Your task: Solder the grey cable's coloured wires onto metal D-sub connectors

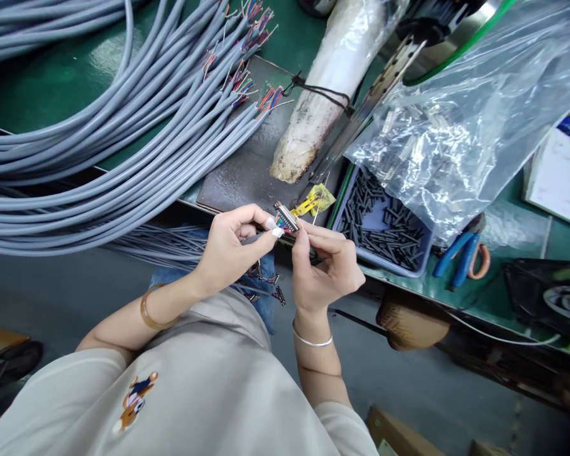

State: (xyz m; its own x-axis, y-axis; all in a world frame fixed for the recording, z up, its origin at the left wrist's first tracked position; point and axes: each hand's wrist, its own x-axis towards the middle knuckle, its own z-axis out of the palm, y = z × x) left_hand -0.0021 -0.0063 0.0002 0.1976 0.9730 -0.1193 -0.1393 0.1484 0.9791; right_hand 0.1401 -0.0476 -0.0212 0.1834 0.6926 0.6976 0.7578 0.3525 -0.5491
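We hold a small metal plug [287, 216] at the near edge of the bench [38, 101]; our left hand [230, 244] pinches its coloured wires [281, 222] between thumb and forefinger, and our right hand [327, 263] pinches the plug's other end. From it, a yellow clip [306, 205] lies at two o'clock, a tray [382, 214] of black tubes [389, 247] at three, grey cables [171, 152] at ten

Wkshp: grey cables [76, 225], pliers [466, 259], pts tray [394, 268], workbench [496, 301].

Your single head camera looks forward and down over your near beige cloth shirt [209, 380], bare left hand [225, 250] and bare right hand [327, 267], toward the glossy green workbench [28, 101].
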